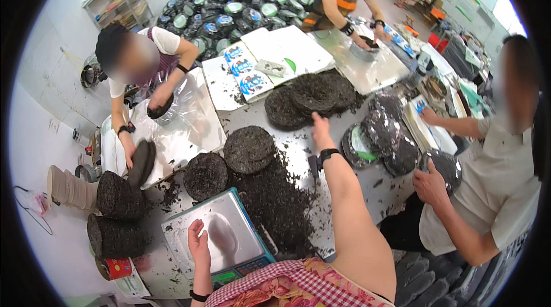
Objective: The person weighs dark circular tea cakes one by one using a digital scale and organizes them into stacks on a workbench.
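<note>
My left hand [199, 240] hovers over the steel pan of a teal-framed weighing scale [175, 231], its fingers stretched and nothing in them. Stretched forward across the table, my right hand [321, 130] is at the near edge of a stack of dark round pressed cakes [313, 93]; its fingers point out and I see nothing held. Whether the fingertips touch the stack I cannot tell. Between my arms, a heap of loose dark flakes [272, 203] covers the table. Two more cakes, one larger [248, 149] and one smaller [205, 176], lie just beyond the scale.
On the left a co-worker [150, 57] handles dark cakes over clear film. Another person [338, 3] works at a metal ring [363, 53] across the table. At right, someone holds a wrapped cake [445, 172] beside wrapped packs [384, 129]. Stacked cakes [117, 237] stand at the left edge.
</note>
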The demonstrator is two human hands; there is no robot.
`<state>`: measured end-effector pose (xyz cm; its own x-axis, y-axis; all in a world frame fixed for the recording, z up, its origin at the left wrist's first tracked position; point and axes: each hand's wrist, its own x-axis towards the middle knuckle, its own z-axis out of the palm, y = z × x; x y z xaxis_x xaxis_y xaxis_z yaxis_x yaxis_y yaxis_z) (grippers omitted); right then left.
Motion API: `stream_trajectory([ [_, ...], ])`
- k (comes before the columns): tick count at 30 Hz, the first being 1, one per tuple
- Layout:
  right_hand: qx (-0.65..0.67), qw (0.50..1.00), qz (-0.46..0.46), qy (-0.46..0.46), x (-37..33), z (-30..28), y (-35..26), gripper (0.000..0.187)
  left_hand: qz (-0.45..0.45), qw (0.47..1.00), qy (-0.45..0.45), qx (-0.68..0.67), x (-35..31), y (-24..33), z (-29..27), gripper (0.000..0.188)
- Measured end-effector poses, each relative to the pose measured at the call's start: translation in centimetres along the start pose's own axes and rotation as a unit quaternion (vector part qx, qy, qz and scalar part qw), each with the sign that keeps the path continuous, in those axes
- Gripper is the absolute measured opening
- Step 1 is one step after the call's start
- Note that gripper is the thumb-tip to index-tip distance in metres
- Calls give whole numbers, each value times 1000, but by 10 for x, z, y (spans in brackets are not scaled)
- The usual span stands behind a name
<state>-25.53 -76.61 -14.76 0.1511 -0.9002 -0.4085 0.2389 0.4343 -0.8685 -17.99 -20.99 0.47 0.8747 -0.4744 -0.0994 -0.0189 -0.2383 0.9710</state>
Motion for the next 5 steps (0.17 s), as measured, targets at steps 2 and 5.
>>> stream_trajectory([
  [2, -168, 972, -132, -98, -75, -10, 27, 64, 19, 1000, -9, 15, -10, 1, 5, 41],
  [5, -359, 884, -170, -246, -223, -70, 40, 60, 10, 995, -93, -28, -21, 7, 30, 43],
])
